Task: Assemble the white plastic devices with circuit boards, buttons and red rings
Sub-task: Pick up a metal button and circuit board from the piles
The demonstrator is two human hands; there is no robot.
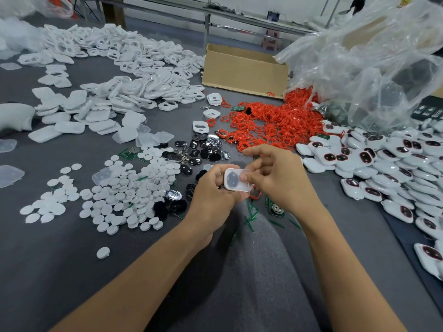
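White case (233, 182) held in both hands, close over the grey tabletop (60, 259).
The left hand (211, 188) has a tight grip round one end, and the right hand (275, 178) pinches the other end. The case looks light, hard and a bit slippery, so hold it by the sides, not the dark middle. Past it lie white discs (124, 188), dark buttons (199, 149), then red rings (268, 123), and a box (244, 70) far back.
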